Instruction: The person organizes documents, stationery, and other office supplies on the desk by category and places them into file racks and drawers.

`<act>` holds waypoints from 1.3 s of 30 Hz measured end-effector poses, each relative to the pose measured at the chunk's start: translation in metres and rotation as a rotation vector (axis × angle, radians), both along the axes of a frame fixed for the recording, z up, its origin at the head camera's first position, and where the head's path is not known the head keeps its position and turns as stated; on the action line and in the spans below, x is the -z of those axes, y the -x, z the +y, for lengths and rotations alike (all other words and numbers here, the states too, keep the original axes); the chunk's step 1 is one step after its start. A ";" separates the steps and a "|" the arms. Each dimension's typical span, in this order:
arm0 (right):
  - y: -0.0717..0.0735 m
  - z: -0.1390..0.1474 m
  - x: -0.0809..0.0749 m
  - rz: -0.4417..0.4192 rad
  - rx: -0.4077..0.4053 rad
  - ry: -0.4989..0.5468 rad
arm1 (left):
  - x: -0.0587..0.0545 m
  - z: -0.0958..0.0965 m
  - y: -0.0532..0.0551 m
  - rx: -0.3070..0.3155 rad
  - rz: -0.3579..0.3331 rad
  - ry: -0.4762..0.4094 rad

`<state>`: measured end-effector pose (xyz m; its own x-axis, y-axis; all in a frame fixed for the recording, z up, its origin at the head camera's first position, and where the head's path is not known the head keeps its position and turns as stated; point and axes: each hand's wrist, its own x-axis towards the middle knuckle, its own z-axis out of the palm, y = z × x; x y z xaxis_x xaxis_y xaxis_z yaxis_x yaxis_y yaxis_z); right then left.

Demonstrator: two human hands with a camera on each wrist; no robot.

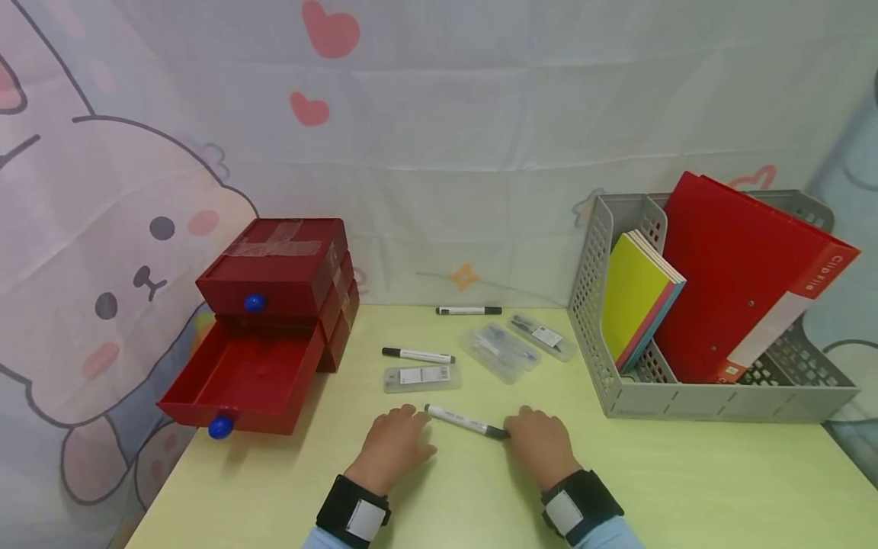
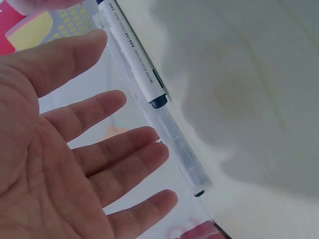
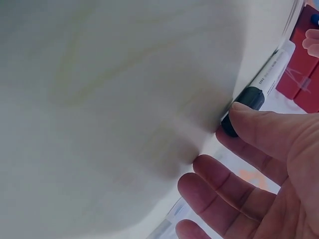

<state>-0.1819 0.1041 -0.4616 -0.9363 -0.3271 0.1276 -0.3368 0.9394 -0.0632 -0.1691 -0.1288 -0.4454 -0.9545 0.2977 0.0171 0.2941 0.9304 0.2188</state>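
Observation:
A white marker with a black cap point(image 1: 466, 422) lies slantwise on the table between the two hands. My right hand point(image 1: 542, 446) pinches its capped end; in the right wrist view the thumb point(image 3: 259, 124) lies over the black cap point(image 3: 244, 107) and the index finger sits beneath. The other fingers are spread near the tabletop. My left hand point(image 1: 394, 450) is by the marker's white end, holding nothing. In the left wrist view its fingers point(image 2: 124, 154) are loosely extended, palm showing, and the marker point(image 2: 134, 55) lies beyond the fingertips.
Behind the hands are two more markers point(image 1: 418, 355) and several clear plastic cases point(image 1: 422, 378). At left stands a red drawer unit point(image 1: 274, 267), its lower drawer point(image 1: 240, 374) pulled out. A grey organizer point(image 1: 727, 400) at right holds notebooks point(image 1: 634, 297) and a red clip file point(image 1: 741, 282).

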 end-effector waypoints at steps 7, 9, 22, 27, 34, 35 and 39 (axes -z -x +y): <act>-0.003 0.006 0.000 0.000 0.003 0.013 | -0.001 0.010 0.002 0.042 0.047 0.043; -0.005 0.007 -0.003 -0.003 0.007 0.018 | -0.001 0.013 0.002 0.058 0.058 0.038; -0.025 0.017 -0.024 0.067 -0.045 0.184 | 0.008 0.018 0.002 0.185 0.187 -0.006; -0.029 0.019 -0.029 0.093 -0.053 0.219 | 0.011 0.019 0.003 0.206 0.197 -0.019; -0.031 0.021 -0.033 0.050 -0.042 0.298 | 0.011 0.020 0.002 0.223 0.202 -0.034; -0.031 0.021 -0.033 0.040 -0.039 0.311 | 0.010 0.020 0.002 0.223 0.201 -0.039; -0.031 0.023 -0.033 0.024 -0.011 0.345 | 0.007 0.020 0.001 0.219 0.197 -0.057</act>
<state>-0.1512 0.1270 -0.4284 -0.9283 -0.2713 0.2542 -0.3523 0.8603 -0.3685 -0.1703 -0.1092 -0.4526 -0.8442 0.4895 0.2183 0.5286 0.8279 0.1877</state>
